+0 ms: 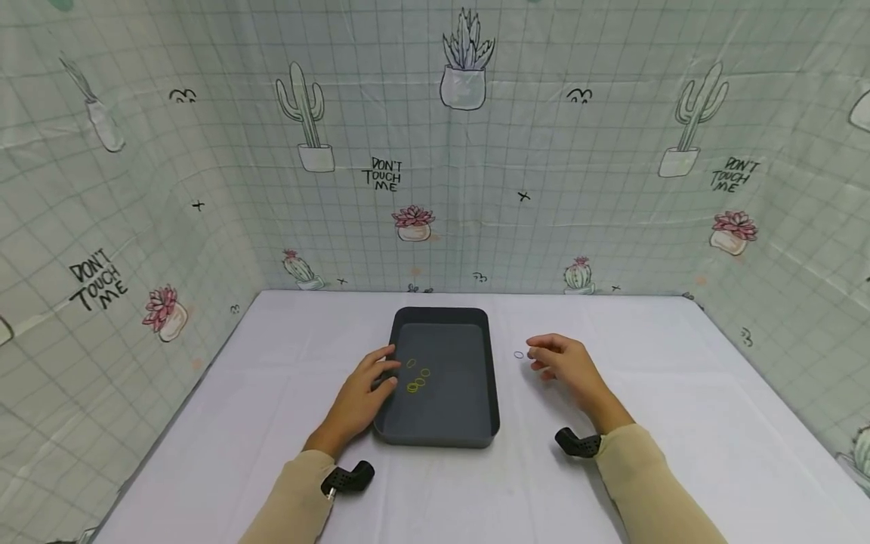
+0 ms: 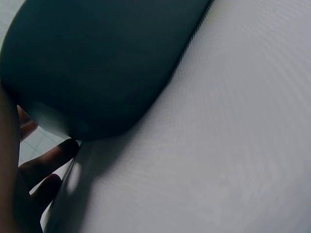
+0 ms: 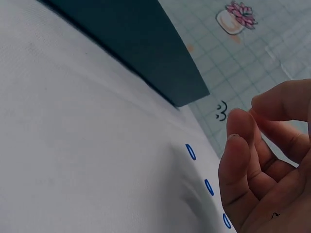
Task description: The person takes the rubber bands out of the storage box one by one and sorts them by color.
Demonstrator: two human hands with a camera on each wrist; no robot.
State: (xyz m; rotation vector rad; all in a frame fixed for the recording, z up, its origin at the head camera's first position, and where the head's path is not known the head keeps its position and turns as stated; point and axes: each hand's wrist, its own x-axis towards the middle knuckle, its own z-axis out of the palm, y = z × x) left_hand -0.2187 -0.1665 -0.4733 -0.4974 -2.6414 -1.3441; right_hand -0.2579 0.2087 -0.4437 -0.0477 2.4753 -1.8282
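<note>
A dark grey rectangular tray (image 1: 455, 432) stands on the white-covered table, with several thin yellow rings (image 1: 424, 373) lying inside its left half. My left hand (image 1: 356, 397) is at the tray's left side, fingers loosely extended and touching or just over the rim; the exact contact is unclear. To the right of the tray, my right hand (image 1: 567, 370) hovers above the table with loosely bent fingers. Nothing shows between its fingertips. Three small blue rings (image 3: 190, 152) lie on the cloth beneath it in the right wrist view; one small ring (image 1: 519, 354) shows beside the fingertips in the head view.
Fabric with a grid and cactus drawings (image 1: 465, 174) hangs around the back and sides of the table (image 1: 285, 363). A black wrist device (image 1: 348, 477) sits on the left wrist, another black wrist device (image 1: 578, 443) on the right.
</note>
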